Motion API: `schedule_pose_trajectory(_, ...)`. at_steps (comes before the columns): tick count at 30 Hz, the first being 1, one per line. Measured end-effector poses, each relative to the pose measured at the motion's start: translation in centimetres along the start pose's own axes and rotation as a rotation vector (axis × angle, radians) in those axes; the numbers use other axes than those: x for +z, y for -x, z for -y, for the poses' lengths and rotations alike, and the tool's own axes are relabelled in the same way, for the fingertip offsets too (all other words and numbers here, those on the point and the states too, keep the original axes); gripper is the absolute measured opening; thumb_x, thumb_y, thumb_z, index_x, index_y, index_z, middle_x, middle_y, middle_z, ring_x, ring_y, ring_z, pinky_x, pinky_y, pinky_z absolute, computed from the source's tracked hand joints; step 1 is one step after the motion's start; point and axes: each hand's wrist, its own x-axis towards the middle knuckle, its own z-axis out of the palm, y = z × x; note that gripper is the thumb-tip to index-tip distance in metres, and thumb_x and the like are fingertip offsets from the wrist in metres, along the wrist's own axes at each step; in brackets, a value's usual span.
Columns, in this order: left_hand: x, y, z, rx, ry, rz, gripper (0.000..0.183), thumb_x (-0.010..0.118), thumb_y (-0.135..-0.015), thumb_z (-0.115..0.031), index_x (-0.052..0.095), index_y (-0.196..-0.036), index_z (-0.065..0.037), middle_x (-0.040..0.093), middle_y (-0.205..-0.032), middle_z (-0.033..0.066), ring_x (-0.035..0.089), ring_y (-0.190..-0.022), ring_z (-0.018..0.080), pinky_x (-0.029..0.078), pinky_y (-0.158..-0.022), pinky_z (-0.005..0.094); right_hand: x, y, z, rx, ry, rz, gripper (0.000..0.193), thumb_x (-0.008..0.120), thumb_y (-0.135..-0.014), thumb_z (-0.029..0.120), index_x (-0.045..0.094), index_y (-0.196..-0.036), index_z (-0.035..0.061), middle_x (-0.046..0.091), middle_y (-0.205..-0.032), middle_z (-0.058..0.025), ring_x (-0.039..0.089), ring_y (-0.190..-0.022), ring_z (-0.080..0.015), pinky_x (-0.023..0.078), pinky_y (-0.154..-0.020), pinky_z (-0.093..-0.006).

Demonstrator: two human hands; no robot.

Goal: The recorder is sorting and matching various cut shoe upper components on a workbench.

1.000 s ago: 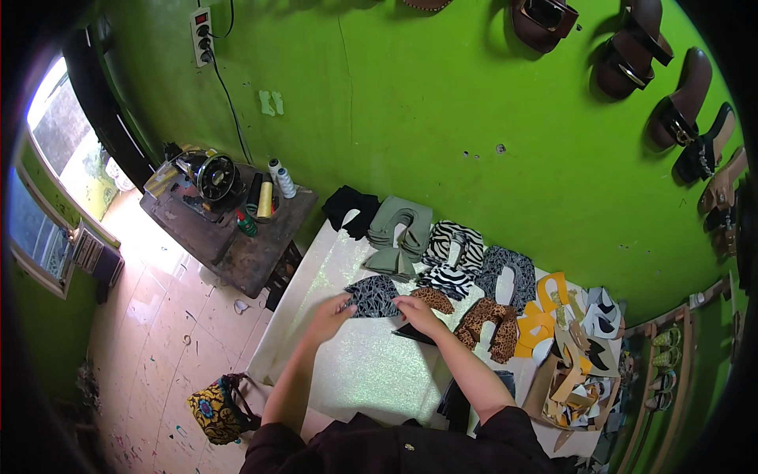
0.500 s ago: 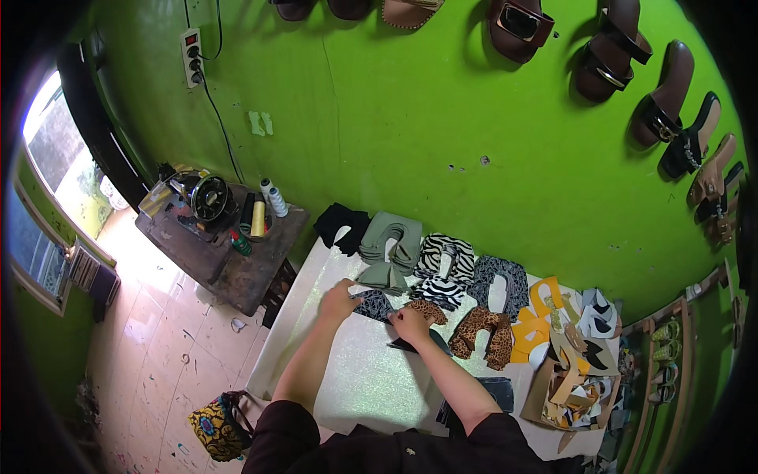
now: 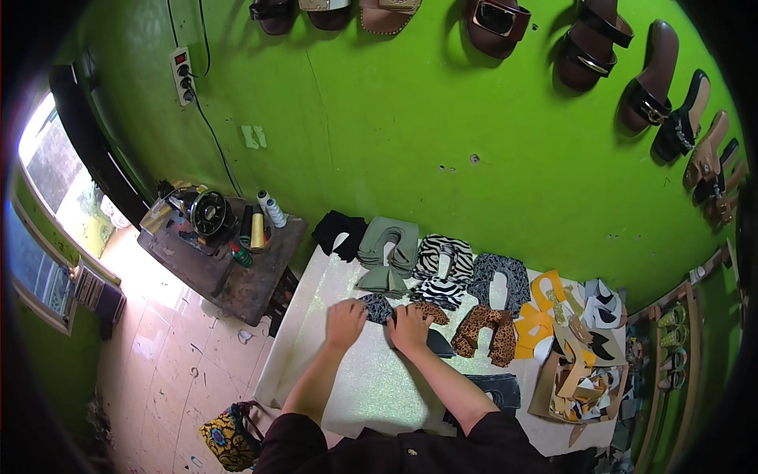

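Small dark grey patterned pieces (image 3: 378, 308) lie at the far side of the white table (image 3: 347, 395), between my two hands. My left hand (image 3: 346, 322) is closed at their left edge. From the right, my right hand (image 3: 409, 328) closes its curled fingers at the opposite edge; its fingertips are partly hidden. Just behind is a sage green stack (image 3: 382, 280), and right of that a small zebra-print stack (image 3: 437, 293). Small leopard-print pieces (image 3: 433, 313) sit right beside my right hand, and a dark piece (image 3: 439, 344) lies by its wrist.
Larger cut stacks line the wall: black (image 3: 335, 233), green (image 3: 388, 241), zebra and grey-patterned (image 3: 513, 280). Leopard pieces (image 3: 483, 336) and an open box of scraps (image 3: 580, 391) lie right. A sewing machine table (image 3: 229, 288) stands left; sandals (image 3: 584, 63) hang above.
My hands have come to opposite sides of the grey patterned pieces, which now look more compact. My left hand moved slightly nearer to me. The whole view has shifted a little.
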Motion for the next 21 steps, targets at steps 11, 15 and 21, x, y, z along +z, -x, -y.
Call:
schedule_pose_trajectory(11, 1.6, 1.2, 0.0, -0.234, 0.022, 0.126, 0.065, 0.063, -0.078, -0.043, 0.042, -0.126, -0.005, 0.047, -0.123, 0.0140, 0.041, -0.118, 0.0278, 0.022, -0.099, 0.0545, 1.4, 0.3, -0.8, -0.010, -0.022, 0.057, 0.037, 0.057, -0.081, 0.031, 0.056, -0.112, 0.0113, 0.061, -0.099, -0.0093, 0.053, -0.099, -0.0238, 0.024, -0.089, -0.0501)
schedule_pose_trajectory(15, 1.4, 1.3, 0.0, -0.225, 0.045, 0.167, 0.065, 0.063, -0.078, -0.043, 0.042, -0.126, -0.005, 0.046, -0.124, 0.0131, 0.040, -0.119, 0.0280, 0.023, -0.099, 0.0542, 1.2, 0.6, -0.7, -0.044, -0.031, 0.057, 0.036, 0.056, -0.081, 0.028, 0.056, -0.113, 0.0120, 0.060, -0.101, -0.0075, 0.054, -0.099, -0.0236, 0.026, -0.087, -0.0504)
schedule_pose_trajectory(21, 0.8, 2.1, -0.5, -0.045, -0.165, 0.197, 0.039, 0.055, -0.084, -0.036, 0.055, -0.118, -0.018, 0.041, -0.130, 0.0159, 0.031, -0.126, 0.0349, 0.016, -0.099, 0.0616, 0.4, 1.4, -0.8, -0.177, 0.003, 0.001, 0.028, 0.057, -0.077, 0.027, 0.059, -0.102, 0.0135, 0.054, -0.102, -0.0071, 0.049, -0.103, -0.0236, 0.030, -0.083, -0.0500)
